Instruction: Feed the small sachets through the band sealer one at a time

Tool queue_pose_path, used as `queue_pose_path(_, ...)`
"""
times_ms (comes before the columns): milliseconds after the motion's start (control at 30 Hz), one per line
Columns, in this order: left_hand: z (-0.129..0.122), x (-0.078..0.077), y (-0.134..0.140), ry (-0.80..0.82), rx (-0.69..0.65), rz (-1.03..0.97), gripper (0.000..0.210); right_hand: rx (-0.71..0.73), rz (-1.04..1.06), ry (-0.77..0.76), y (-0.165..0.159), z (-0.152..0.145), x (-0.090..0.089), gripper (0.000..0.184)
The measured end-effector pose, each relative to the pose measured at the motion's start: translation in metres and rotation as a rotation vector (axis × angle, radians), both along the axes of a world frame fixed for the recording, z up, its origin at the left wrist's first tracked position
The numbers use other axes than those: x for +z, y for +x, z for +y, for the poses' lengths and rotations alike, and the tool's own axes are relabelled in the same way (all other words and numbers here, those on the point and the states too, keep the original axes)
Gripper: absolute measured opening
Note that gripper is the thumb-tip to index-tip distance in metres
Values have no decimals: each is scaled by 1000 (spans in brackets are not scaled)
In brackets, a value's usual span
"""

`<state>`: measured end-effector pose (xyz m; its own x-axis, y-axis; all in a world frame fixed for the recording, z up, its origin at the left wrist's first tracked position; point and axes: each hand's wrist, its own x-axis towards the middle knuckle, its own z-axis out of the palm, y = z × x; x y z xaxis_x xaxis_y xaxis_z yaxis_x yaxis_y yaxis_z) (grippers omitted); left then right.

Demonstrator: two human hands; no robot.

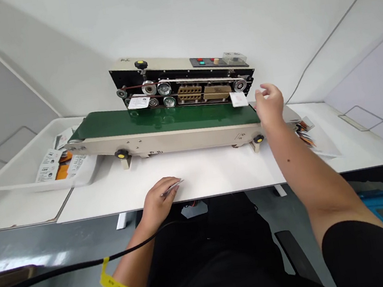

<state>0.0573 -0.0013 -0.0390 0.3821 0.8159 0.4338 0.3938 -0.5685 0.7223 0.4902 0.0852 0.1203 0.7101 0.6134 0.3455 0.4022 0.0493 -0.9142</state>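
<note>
My left hand (159, 199) is closed on a thin, flat packet (171, 188), seen edge-on just above the front of the table. My right hand (270, 103) is raised at the right end of the band sealing machine (185, 67), its fingers curled apart with nothing visible between them. Just left of it, a white packet (239, 99) hangs from the machine's right end above the green conveyor belt (159, 119). Another white packet (139, 102) with printing sits at the machine's left end, near its rollers.
A translucent white bin (21, 185) at the left end of the belt holds several white and orange packets. More packets (305, 133) lie in a tray on the right, partly behind my arm. A black cable (69, 268) with a yellow tag crosses over my left forearm.
</note>
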Motion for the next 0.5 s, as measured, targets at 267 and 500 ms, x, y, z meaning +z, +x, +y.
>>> queue_pose_path(267,-3,-7,2,-169,151,-181,29,689,-169,-114,-138,-119,-119,41)
queue_pose_path(500,-2,3,4,-10,81,-139,19,1097,197,-223,-157,-136,-167,56)
